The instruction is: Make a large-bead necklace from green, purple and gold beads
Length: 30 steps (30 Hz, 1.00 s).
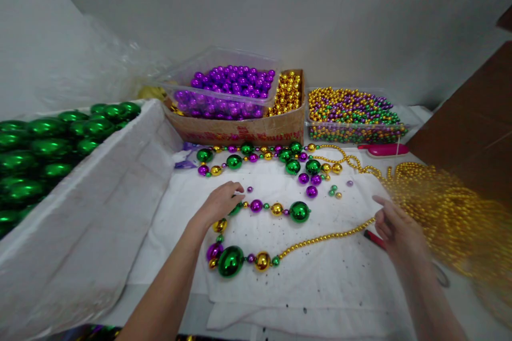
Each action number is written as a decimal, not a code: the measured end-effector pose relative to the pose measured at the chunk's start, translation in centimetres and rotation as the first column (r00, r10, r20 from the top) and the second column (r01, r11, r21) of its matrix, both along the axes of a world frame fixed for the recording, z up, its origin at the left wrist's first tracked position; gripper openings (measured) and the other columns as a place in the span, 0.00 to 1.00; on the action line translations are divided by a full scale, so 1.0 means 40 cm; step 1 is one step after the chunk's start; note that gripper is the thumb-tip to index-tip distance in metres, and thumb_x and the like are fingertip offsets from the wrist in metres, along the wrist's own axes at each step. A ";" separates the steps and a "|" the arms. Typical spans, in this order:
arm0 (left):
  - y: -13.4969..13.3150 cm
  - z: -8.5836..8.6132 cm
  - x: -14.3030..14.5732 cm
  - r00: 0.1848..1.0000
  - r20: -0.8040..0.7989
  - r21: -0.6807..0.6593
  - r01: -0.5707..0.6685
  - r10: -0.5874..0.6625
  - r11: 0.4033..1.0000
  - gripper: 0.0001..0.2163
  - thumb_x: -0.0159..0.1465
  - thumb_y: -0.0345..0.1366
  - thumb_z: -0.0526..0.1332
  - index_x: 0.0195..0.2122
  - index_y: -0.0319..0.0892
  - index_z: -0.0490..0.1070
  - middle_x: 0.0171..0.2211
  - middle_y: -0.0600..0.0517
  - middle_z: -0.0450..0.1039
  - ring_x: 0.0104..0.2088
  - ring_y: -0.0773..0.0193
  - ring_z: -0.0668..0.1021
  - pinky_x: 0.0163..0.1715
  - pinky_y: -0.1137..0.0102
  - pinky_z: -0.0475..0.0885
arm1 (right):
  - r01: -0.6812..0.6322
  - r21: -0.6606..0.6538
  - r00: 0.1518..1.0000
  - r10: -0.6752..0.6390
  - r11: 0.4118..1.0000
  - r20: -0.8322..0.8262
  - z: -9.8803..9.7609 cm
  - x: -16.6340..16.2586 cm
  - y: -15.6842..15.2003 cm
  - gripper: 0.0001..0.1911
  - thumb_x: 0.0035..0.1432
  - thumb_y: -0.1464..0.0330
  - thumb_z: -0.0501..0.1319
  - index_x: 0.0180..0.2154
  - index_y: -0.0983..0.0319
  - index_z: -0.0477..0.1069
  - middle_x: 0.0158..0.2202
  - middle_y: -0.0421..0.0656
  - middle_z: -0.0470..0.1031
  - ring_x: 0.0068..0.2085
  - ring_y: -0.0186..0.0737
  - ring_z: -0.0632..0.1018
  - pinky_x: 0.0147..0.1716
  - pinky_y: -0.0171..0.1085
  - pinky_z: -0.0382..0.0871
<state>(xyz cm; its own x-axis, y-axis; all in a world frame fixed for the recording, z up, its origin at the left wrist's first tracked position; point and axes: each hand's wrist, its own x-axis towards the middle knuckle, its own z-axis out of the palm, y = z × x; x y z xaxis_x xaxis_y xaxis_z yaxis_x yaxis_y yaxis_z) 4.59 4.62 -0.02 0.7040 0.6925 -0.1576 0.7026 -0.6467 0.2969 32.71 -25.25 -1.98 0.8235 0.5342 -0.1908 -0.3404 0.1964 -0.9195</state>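
Note:
A bead necklace strand [256, 206] of green, purple and gold balls bends in a U on a white cloth [320, 277]. My left hand [221, 203] is at its upper left bend, fingers curled over a partly hidden green ball [236, 209]. From the strand's lower side a chain of small gold beads [328, 236] runs right to my right hand [396, 228]. That hand's fingers are curled at the chain's end, the index finger stretched out. A red-and-black handle [375, 240] shows beside and partly behind it. A small purple bead [250, 189] lies by my left fingertips.
Behind lie another beaded strand [234, 161] and loose balls [311, 191]. Bins of purple balls [232, 85] and small mixed beads [352, 112] stand at the back. A white foam box [148, 133] of green balls is left; piled gold chains [440, 213] and a pink-handled tool [388, 149] are right.

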 end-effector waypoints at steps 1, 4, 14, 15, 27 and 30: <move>0.005 0.000 0.010 1.000 0.005 0.021 -0.024 0.024 1.000 0.12 0.61 0.37 0.52 0.41 0.41 0.70 0.41 0.47 0.71 0.41 0.59 0.74 0.42 0.68 0.66 | -0.013 -0.023 1.000 0.013 1.000 -0.005 -0.002 -0.010 -0.002 0.20 0.50 0.60 0.67 0.43 0.64 0.74 0.19 0.35 0.64 0.17 0.25 0.55 0.12 0.26 0.48; 0.016 -0.014 0.050 1.000 -0.002 0.045 -0.029 0.029 0.999 0.13 0.58 0.30 0.52 0.43 0.42 0.70 0.42 0.49 0.71 0.41 0.61 0.74 0.42 0.70 0.66 | -0.042 -0.060 0.999 0.041 0.997 -0.027 -0.012 -0.031 -0.009 0.23 0.50 0.60 0.66 0.47 0.62 0.71 0.17 0.35 0.64 0.16 0.25 0.54 0.12 0.26 0.48; 0.002 -0.011 0.142 0.998 0.046 0.015 0.036 -0.036 0.999 0.10 0.59 0.32 0.53 0.39 0.42 0.72 0.36 0.49 0.73 0.37 0.60 0.74 0.40 0.68 0.67 | -0.031 -0.047 0.999 0.031 0.998 -0.011 -0.019 -0.047 -0.053 0.18 0.53 0.58 0.64 0.43 0.62 0.71 0.17 0.36 0.66 0.14 0.23 0.52 0.13 0.26 0.45; -0.023 0.000 0.160 0.994 0.095 -0.006 0.058 -0.058 0.998 0.11 0.60 0.33 0.52 0.41 0.42 0.71 0.38 0.49 0.73 0.38 0.61 0.74 0.41 0.69 0.67 | -0.036 -0.034 0.999 0.035 0.999 -0.015 -0.017 -0.052 -0.057 0.17 0.53 0.59 0.64 0.42 0.62 0.71 0.17 0.36 0.66 0.15 0.24 0.52 0.13 0.26 0.46; -0.344 -0.047 0.508 0.862 0.183 0.008 0.479 -0.472 0.878 0.10 0.62 0.29 0.52 0.37 0.43 0.72 0.38 0.46 0.70 0.41 0.57 0.74 0.40 0.64 0.68 | -0.073 -0.017 0.995 0.072 0.997 -0.067 0.007 -0.104 -0.083 0.16 0.55 0.59 0.62 0.42 0.62 0.72 0.18 0.38 0.68 0.15 0.25 0.55 0.14 0.28 0.44; -0.322 -0.056 0.527 0.867 0.205 0.024 0.459 -0.454 0.888 0.07 0.61 0.30 0.55 0.37 0.43 0.72 0.39 0.48 0.71 0.41 0.58 0.74 0.40 0.65 0.69 | -0.075 -0.038 0.995 0.072 0.996 -0.075 0.003 -0.108 -0.094 0.17 0.55 0.58 0.62 0.43 0.63 0.72 0.18 0.38 0.68 0.16 0.26 0.55 0.14 0.29 0.43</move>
